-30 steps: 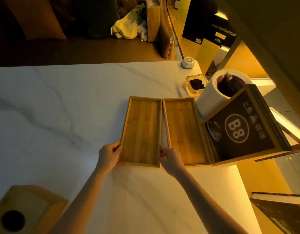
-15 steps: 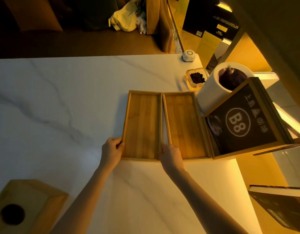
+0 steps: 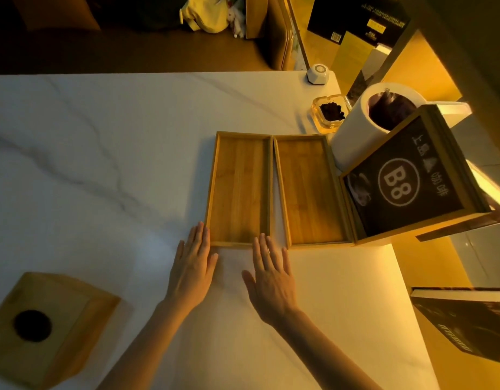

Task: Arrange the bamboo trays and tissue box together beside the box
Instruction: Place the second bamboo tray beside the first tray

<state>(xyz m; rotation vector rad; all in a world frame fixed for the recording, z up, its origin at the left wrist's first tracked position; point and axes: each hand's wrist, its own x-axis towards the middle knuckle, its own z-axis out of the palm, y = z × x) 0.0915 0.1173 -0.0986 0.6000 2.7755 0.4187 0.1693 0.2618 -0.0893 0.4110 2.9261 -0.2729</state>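
Observation:
Two empty bamboo trays lie side by side on the white marble table. The left tray sits a narrow gap from the right tray, which touches the wooden box with the black "B8" face. My left hand lies flat with fingers apart, its fingertips at the left tray's near left corner. My right hand is also flat and spread, fingertips at that tray's near right corner. Neither hand holds anything. The wooden tissue box, with a dark round hole on top, stands at the near left.
A white cylinder with a dark inside stands behind the B8 box. A glass ashtray and a small white device sit at the far right corner. A dark book lies off the near right edge.
Both hands have let go of the left tray's near corners and now lie flat and open in front of it. The left tray sits squared beside the right one.

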